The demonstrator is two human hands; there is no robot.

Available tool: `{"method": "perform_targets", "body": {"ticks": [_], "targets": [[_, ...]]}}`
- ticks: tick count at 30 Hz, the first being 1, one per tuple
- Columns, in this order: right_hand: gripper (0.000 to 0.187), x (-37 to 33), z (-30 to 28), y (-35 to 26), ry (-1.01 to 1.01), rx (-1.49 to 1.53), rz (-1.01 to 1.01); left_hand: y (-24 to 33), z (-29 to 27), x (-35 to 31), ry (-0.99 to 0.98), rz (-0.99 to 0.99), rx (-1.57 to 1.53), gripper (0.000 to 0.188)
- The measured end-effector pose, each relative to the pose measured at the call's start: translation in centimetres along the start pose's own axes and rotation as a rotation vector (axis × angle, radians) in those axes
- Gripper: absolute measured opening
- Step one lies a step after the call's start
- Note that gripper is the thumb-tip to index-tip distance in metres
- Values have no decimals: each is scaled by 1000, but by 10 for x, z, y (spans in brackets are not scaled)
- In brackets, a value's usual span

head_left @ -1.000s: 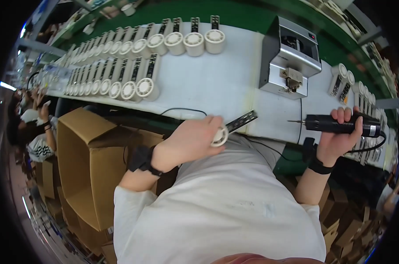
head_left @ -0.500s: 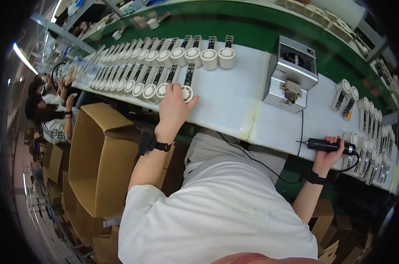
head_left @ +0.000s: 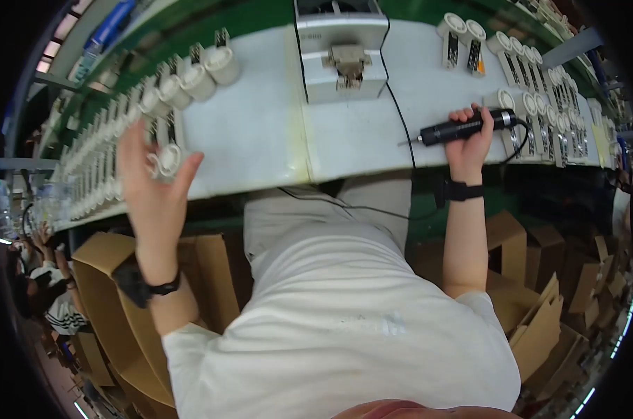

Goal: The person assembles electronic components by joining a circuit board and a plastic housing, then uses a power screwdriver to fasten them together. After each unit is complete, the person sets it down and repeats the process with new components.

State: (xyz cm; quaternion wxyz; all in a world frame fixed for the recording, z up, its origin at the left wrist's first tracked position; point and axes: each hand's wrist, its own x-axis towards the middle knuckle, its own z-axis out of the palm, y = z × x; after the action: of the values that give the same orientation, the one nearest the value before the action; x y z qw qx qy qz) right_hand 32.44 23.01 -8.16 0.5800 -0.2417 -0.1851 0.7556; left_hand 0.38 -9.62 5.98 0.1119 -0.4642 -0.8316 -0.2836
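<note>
My left hand [head_left: 151, 171] is raised at the front of the left rows, thumb spread away from the fingers, with nothing seen in its grasp. Just beyond it lies a white round-headed unit [head_left: 170, 160] with a dark strip along its body; the hand partly hides it. Several similar units [head_left: 198, 82] stand in two rows across the left of the table. On the right, my right hand [head_left: 467, 148] is wrapped round a black electric screwdriver [head_left: 442, 133]. Its thin bit points left over the white tabletop, and its cable loops behind the hand.
A silver machine [head_left: 341, 77] stands at the back middle, its black cord running forward to the table edge. More white units [head_left: 529, 115] crowd the right side. Open cardboard boxes [head_left: 114, 279] lie below on the left, others [head_left: 533, 307] on the right. A person sits at far left.
The view has swung to the left-hand rows' right, so everything sits further left. My left hand has come off the front unit and its thumb has spread. The right hand keeps the screwdriver.
</note>
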Motion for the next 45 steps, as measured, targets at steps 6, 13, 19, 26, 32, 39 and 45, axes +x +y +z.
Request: {"method": "perform_targets", "body": {"ticks": [6, 13, 19, 26, 32, 39, 45], "targets": [[21, 12, 16, -12, -34, -38, -45, 48, -17, 8, 111, 411, -558, 83], [24, 4, 12, 8, -34, -114, -6, 38, -35, 62, 600, 641, -576, 81], [21, -18, -3, 2, 98, -107, -52, 42, -159, 112, 1128, 857, -500, 79], [23, 3, 1, 5, 109, -72, -11, 43, -183, 102, 1185, 988, -527, 76], [22, 16, 5, 7, 137, -14, -20, 63, -166, 90, 937, 1037, -618, 75], [17, 5, 18, 13, 129, 21, -35, 165, -141, 114, 645, 1267, -900, 72], [19, -17, 14, 10, 145, 85, -89, 243, -86, 123, 392, 1402, -1096, 71]]}}
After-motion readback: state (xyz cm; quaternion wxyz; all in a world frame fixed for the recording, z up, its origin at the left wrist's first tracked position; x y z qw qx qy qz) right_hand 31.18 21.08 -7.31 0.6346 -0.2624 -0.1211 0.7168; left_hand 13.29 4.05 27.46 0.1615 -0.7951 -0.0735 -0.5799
